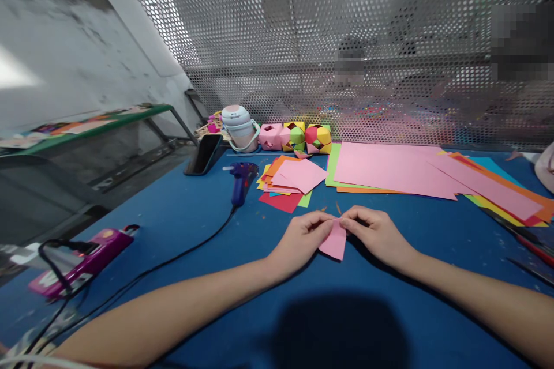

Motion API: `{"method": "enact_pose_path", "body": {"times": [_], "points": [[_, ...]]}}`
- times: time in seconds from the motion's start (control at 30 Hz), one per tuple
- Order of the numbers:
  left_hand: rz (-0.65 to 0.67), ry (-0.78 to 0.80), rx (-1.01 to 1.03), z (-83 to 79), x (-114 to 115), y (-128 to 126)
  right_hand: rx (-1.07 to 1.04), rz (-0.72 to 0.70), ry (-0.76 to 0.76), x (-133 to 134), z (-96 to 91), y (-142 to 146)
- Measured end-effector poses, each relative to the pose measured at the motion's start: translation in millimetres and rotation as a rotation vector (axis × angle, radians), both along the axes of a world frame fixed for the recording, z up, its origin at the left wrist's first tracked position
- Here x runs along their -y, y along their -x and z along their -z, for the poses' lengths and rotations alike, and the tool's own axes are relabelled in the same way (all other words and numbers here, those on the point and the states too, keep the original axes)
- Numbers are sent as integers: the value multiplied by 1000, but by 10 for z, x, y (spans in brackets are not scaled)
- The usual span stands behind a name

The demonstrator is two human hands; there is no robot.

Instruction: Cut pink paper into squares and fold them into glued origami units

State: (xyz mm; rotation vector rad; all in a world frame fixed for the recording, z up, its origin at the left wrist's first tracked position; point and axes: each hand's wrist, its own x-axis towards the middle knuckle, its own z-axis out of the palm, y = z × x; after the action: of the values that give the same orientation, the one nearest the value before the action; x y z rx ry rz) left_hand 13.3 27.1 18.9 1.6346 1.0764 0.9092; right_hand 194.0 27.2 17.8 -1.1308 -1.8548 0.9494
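A small folded piece of pink paper (pixel 334 243) is pinched between both hands, just above the blue table. My left hand (pixel 304 236) grips its upper left edge between thumb and fingers. On the other side, my right hand (pixel 373 233) closes on the upper right corner, the two thumbs almost meeting. The paper's lower part hangs free toward me; the fingers hide its top edge. Beyond the hands lies a pile of small coloured paper squares (pixel 298 176), pink on top. A dark blue glue gun (pixel 242 180) rests to the left of that pile.
Large pink sheets (pixel 389 168) lie at the back right, scissors (pixel 534 248) at the right edge. Folded paper balls (pixel 294 137), a lidded cup (pixel 240 127) and a phone (pixel 204 154) line the back. The gun's cord runs toward a purple power strip (pixel 86 262). A perforated metal screen (pixel 303 40) stands behind.
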Motion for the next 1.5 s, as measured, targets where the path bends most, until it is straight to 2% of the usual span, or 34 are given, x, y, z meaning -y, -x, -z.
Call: {"method": "enact_pose_path", "body": {"times": [0.2,0.57,0.73,1.33,1.5], "points": [[-70,42,75,17,-3,-5,-24,-17,-14,7,10,17],[-31,31,36,17,1,-11,11,8,-92,12,2,17],[-16,48,32,13,3,-15,12,-29,-160,19,4,11],[46,10,-12,-3,43,-20,41,-86,-174,29,13,11],[98,-42,-40,86,32,-17,44,-105,-331,63,45,22]]}}
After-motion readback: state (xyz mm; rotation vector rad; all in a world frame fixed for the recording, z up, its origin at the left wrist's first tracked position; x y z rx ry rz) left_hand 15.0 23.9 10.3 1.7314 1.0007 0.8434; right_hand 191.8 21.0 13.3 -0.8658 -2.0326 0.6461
